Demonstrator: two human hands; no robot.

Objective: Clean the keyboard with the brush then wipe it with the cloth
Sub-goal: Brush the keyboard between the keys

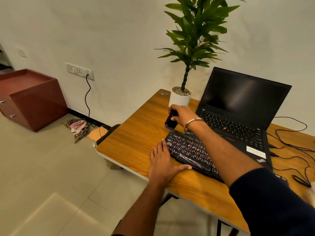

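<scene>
Right hand (pixel 183 116) grips brush (pixel 171 120); left hand (pixel 163 160), fingers flat, steadies keyboard (pixel 190 150). Risk: plant pot (pixel 180 97) just beyond right hand; wide sweep topples it.

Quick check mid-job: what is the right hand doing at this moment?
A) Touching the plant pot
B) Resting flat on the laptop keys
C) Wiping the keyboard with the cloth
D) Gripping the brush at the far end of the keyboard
D: the right hand curls round the dark brush, whose bristles point down at the far end of the keyboard, while the left hand lies open against its near-left edge.
</scene>
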